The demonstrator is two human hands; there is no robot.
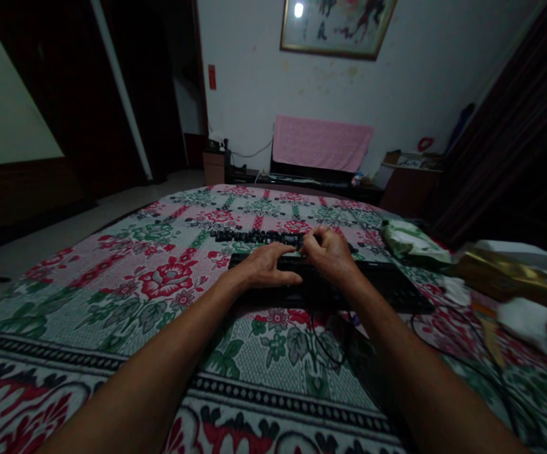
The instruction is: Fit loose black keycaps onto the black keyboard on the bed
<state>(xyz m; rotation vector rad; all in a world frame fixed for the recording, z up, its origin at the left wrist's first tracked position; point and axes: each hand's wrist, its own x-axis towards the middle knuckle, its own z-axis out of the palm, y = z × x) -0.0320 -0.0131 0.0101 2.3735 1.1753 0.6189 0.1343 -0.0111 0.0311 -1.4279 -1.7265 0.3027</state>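
A black computer keyboard [399, 287] lies flat on the flowered cloth in front of me, its middle partly covered by my hands. Just beyond its far edge, a row of loose black keycaps [249, 237] is spread out. My left hand [266, 265] rests over the left half of the keyboard, thumb and forefinger stretched apart. Above the keyboard's far edge, right of the left fingertips, my right hand [329, 252] is closed in a pinch. Whatever it pinches is too small and dark to make out.
To the right lie a green-and-white packet [415, 243], a gold box [505, 274], crumpled white tissue [529, 318] and a flat brush [489, 337]. A black cable [479, 366] loops near my right forearm. The flowered cloth [159, 277] covers the surface.
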